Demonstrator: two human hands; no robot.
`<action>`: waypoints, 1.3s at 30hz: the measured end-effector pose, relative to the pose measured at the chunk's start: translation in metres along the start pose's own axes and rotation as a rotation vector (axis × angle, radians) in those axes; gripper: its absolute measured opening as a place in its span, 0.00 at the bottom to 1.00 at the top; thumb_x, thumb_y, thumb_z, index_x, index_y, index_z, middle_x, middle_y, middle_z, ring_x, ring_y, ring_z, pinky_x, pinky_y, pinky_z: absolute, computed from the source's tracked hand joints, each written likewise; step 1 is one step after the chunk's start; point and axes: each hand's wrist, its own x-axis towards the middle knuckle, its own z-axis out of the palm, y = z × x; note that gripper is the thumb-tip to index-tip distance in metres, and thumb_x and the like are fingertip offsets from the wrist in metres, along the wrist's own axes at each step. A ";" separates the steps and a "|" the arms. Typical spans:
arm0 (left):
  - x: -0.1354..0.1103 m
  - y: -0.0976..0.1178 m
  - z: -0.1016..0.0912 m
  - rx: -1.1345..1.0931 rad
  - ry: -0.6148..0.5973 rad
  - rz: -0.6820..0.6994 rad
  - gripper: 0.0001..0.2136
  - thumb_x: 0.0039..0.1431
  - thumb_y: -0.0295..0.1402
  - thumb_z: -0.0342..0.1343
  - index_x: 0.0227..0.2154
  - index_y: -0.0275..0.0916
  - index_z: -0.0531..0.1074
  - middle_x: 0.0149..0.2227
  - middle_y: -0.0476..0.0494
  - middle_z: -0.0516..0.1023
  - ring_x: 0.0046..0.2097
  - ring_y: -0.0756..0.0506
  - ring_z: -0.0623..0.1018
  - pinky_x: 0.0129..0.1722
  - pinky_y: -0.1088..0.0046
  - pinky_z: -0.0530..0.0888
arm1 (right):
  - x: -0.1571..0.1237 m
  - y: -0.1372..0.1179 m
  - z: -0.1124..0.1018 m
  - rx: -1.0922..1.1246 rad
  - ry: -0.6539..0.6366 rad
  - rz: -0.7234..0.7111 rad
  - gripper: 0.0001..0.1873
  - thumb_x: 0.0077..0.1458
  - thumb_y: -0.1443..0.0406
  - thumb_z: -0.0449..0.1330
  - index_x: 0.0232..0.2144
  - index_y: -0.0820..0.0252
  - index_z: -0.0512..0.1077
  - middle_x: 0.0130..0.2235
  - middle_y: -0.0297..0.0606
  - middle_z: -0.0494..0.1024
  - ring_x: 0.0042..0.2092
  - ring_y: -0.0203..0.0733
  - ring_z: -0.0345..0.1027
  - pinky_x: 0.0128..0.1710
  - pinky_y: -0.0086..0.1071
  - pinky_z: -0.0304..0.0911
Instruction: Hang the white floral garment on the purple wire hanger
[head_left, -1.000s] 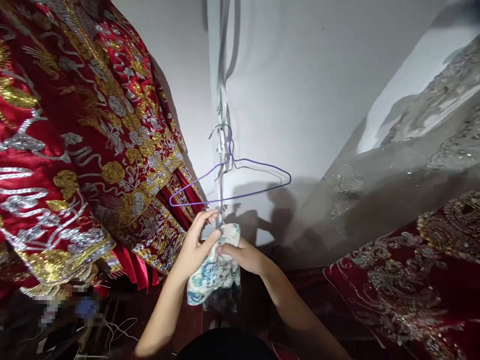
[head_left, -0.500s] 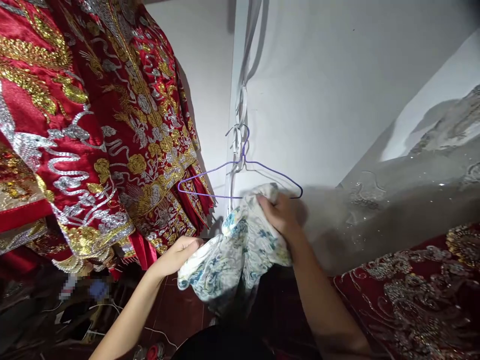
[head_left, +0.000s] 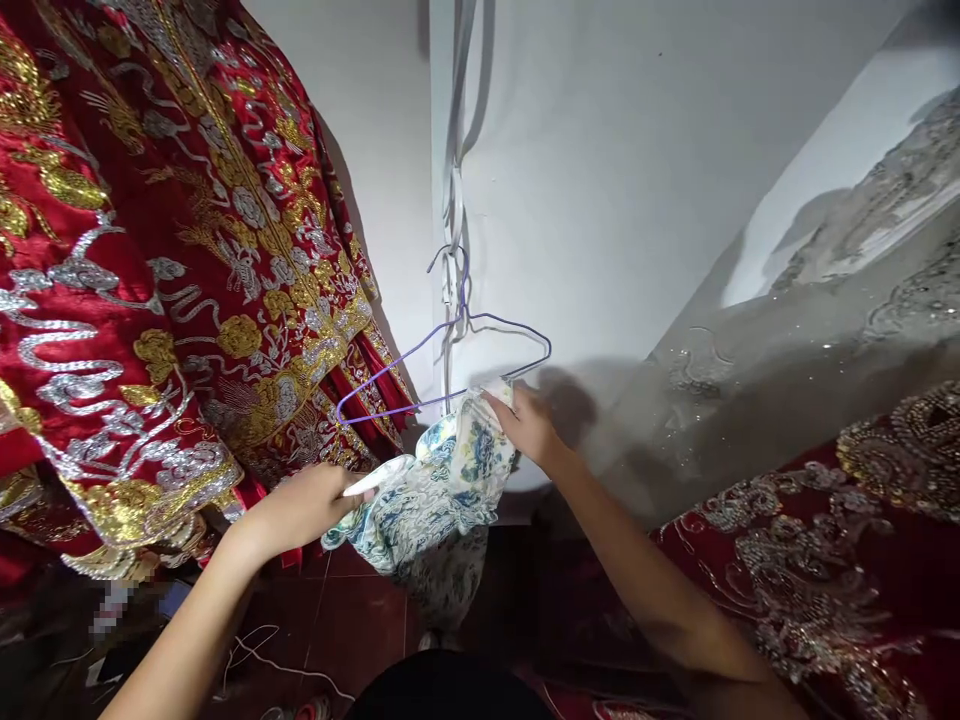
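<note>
A white garment [head_left: 427,505] with a blue, green and yellow print hangs bunched between my two hands. My left hand [head_left: 311,505] is closed on its left edge, thumb along the white cloth. My right hand [head_left: 529,425] pinches its upper right part, close to the bottom bar of a purple wire hanger [head_left: 465,312]. The hanger is hooked on a hanging white strap [head_left: 456,200] and tilts down to the left. The cloth overlaps the bar near my right hand; I cannot tell whether it wraps around it.
A red embroidered jacket [head_left: 247,270] with gold and silver work hangs on the left. On the right are a sheer sparkling grey fabric [head_left: 675,400] and a dark red beaded garment [head_left: 810,560]. A white cable [head_left: 292,668] lies on the tiled floor.
The hanger has swung from nearly level to tilted, its left end lower. The garment has turned and hangs longer below my hands. The view has shifted slightly right.
</note>
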 end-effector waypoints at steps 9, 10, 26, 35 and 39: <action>0.008 -0.004 -0.014 -0.049 0.358 -0.029 0.10 0.50 0.45 0.63 0.27 0.44 0.78 0.28 0.42 0.81 0.32 0.37 0.80 0.35 0.68 0.71 | 0.018 -0.004 -0.004 -0.020 -0.069 -0.076 0.15 0.61 0.54 0.56 0.35 0.58 0.74 0.40 0.44 0.77 0.38 0.46 0.72 0.38 0.36 0.65; 0.009 -0.005 -0.017 -0.013 0.324 -0.029 0.11 0.52 0.45 0.62 0.29 0.43 0.78 0.30 0.41 0.81 0.34 0.37 0.80 0.37 0.67 0.71 | 0.017 -0.003 -0.004 -0.023 -0.071 -0.033 0.16 0.60 0.52 0.57 0.34 0.59 0.74 0.36 0.43 0.77 0.37 0.46 0.72 0.37 0.36 0.65; 0.084 -0.003 -0.046 0.296 0.111 -0.068 0.21 0.57 0.52 0.54 0.20 0.39 0.70 0.22 0.43 0.73 0.25 0.44 0.72 0.26 0.70 0.62 | -0.018 -0.015 -0.030 -0.010 0.093 -0.021 0.13 0.56 0.56 0.63 0.26 0.58 0.72 0.30 0.39 0.78 0.33 0.44 0.72 0.33 0.33 0.63; 0.099 0.037 -0.038 0.110 0.607 0.355 0.13 0.64 0.41 0.51 0.42 0.38 0.73 0.42 0.42 0.80 0.42 0.42 0.78 0.42 0.69 0.71 | -0.029 -0.033 -0.016 0.076 -0.056 -0.070 0.09 0.56 0.59 0.63 0.34 0.58 0.74 0.33 0.40 0.79 0.35 0.47 0.73 0.34 0.35 0.67; 0.113 0.038 -0.026 0.061 0.655 0.475 0.14 0.68 0.35 0.47 0.51 0.39 0.71 0.49 0.40 0.78 0.49 0.43 0.77 0.49 0.68 0.71 | -0.039 -0.028 -0.029 0.023 0.133 -0.216 0.06 0.56 0.67 0.58 0.35 0.58 0.75 0.45 0.43 0.77 0.43 0.47 0.73 0.43 0.38 0.69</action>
